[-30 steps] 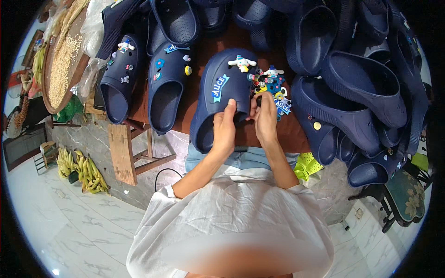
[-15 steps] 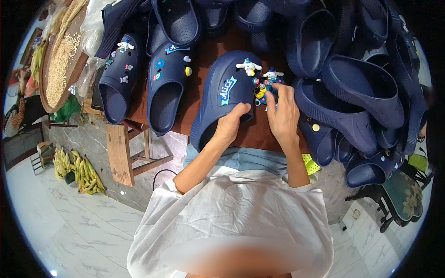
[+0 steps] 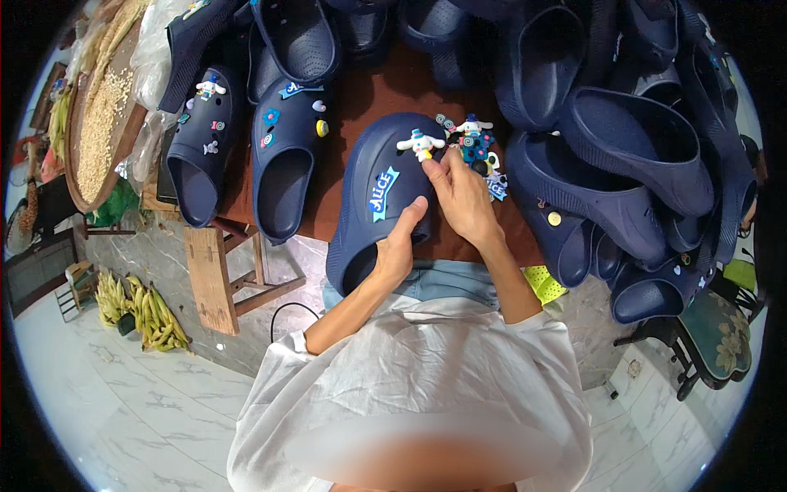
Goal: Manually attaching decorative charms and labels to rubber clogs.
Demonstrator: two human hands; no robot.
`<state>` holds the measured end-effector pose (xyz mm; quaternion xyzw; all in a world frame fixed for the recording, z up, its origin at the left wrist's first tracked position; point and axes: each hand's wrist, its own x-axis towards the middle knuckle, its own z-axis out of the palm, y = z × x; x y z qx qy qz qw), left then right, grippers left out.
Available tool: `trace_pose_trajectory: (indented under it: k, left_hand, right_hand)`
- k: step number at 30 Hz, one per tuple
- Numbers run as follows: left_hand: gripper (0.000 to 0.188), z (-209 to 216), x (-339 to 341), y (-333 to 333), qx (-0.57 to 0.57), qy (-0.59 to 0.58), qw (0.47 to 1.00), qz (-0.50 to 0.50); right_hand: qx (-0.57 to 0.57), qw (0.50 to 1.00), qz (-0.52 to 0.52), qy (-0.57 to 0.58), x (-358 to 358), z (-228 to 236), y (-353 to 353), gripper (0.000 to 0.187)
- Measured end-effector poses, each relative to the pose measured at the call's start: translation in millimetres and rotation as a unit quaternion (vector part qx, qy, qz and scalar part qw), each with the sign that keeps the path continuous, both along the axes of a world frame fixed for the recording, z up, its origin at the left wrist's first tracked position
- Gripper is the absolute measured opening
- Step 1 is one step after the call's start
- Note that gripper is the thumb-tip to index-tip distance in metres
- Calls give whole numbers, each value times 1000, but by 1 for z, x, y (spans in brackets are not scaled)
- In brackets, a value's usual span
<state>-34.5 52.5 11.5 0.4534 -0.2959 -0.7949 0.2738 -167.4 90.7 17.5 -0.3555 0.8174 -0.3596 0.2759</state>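
A dark blue clog (image 3: 369,176) lies toe away from me at the table's near edge, with a white character charm (image 3: 421,144) and a blue lettered banner charm (image 3: 382,193) on its upper. My left hand (image 3: 397,250) grips the clog's opening on the right side, thumb on top. Over the upper's right edge, just below the white charm, my right hand (image 3: 466,201) has its fingertips pinched together; what they hold is hidden. Right beside the clog lies a pile of small colourful charms (image 3: 475,148), partly behind that hand.
Two decorated clogs stand left, one (image 3: 197,143) beside another (image 3: 283,156). Plain blue clogs (image 3: 631,148) are heaped right and along the back of the brown-covered table (image 3: 402,82). A wooden stool (image 3: 211,279) and bananas (image 3: 156,316) are at lower left.
My right hand has moved left from the charm pile to the clog's upper, its fingers now pinched. The clog and my left hand have shifted slightly nearer and left.
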Motion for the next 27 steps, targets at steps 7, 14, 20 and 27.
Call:
trace_pose_trajectory:
  k: [7,14,20,27]
  left_hand:
    - [21,-11,7,-3,93,52,994,25]
    - [19,-17,5,-2,64,44,996,35]
    - [24,-5,9,0,-64,-11,998,24]
    - [21,4,11,0,-102,-31,994,13]
  right_hand:
    - [-29,997,4,66,8,-14,7,29]
    - [-65,994,-40,80,12,-23,15,15]
    - [-61,971,-26,231,-11,-14,25,13]
    - [-21,976,-39,212,-13,-11,17,21]
